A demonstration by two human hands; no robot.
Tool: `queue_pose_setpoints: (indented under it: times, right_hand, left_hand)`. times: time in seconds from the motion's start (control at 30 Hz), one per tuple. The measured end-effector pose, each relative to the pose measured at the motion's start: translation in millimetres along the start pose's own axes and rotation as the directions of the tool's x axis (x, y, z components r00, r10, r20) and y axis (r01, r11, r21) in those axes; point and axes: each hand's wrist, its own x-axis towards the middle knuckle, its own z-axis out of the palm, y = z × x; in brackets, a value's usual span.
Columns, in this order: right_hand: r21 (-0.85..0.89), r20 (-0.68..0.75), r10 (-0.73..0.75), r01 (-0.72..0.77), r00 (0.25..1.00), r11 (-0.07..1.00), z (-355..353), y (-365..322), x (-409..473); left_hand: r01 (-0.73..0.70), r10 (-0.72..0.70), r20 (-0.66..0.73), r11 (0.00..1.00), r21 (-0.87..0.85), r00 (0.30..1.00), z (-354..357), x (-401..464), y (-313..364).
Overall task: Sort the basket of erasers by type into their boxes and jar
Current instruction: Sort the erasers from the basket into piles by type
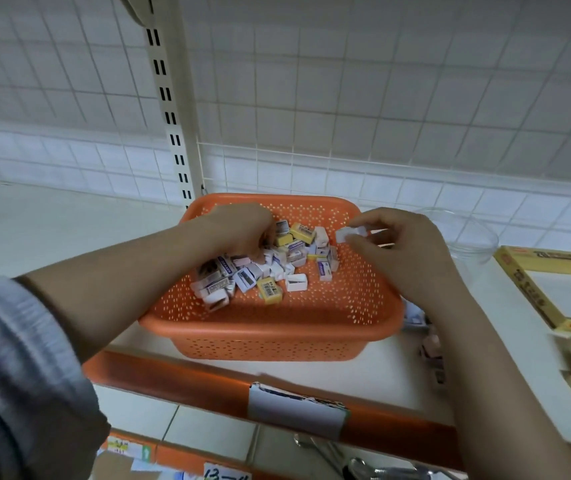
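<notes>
shelving of white metal (52,230) with an orange front edge is carrying everything, backed by a white wire grid panel (381,98). sitting on the shelf is an orange perforated plastic basket (277,327), and a loose heap of small white, purple-labelled and yellow boxed erasers (263,268) is lying toward the far left part of its floor. to the right of the basket, a clear round plastic jar (464,237) is standing near the back of the shelf, and an open yellow cardboard box (554,289) with a white inside is lying just beside it at the right edge. the left hand (242,230), coming out of a grey sleeve (17,375), is reaching into the far side of the heap with its fingers curled down among the erasers; whether it is gripping any of them is hidden. the right hand (394,244) is hovering above the right part of the basket, pinching a small white eraser (349,233) between thumb and fingertips, clear of the heap
</notes>
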Motion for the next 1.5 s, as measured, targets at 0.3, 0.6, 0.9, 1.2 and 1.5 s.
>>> queue_pose_setpoints:
  times: [0.3, 0.6, 0.9, 1.2, 1.5]
  right_hand:
    - [0.145, -0.194, 0.017, 0.011, 0.981, 0.989, -26.7, 8.6, -34.5]
    - [0.123, -0.417, 0.147, -0.104, 0.897, 0.987, -68.6, 44.0, -74.5]
    - [-0.017, -0.408, 0.371, -0.413, 0.835, 0.911, -76.9, 101.5, -115.7]
    - [-0.033, -0.341, 0.31, -0.341, 0.887, 0.94, -90.7, 99.0, -126.2]
    - [-0.133, 0.045, 0.169, -0.162, 0.985, 0.978, -78.2, 86.0, -107.1]
  left_hand:
    - [0.042, -0.06, -0.197, 0.995, -0.091, 0.979, -32.2, -14.8, 19.1]
    - [-0.198, -0.1, -0.512, 0.846, -0.496, 0.853, -42.3, -50.7, 117.2]
    - [-0.424, -0.114, -0.647, 0.668, -0.612, 0.754, -3.6, -79.2, 196.6]
    - [-0.099, -0.197, -0.443, 0.822, -0.561, 0.875, 43.5, -84.9, 232.5]
    - [-0.007, -0.22, -0.343, 0.834, -0.552, 0.913, 66.2, -86.1, 225.7]
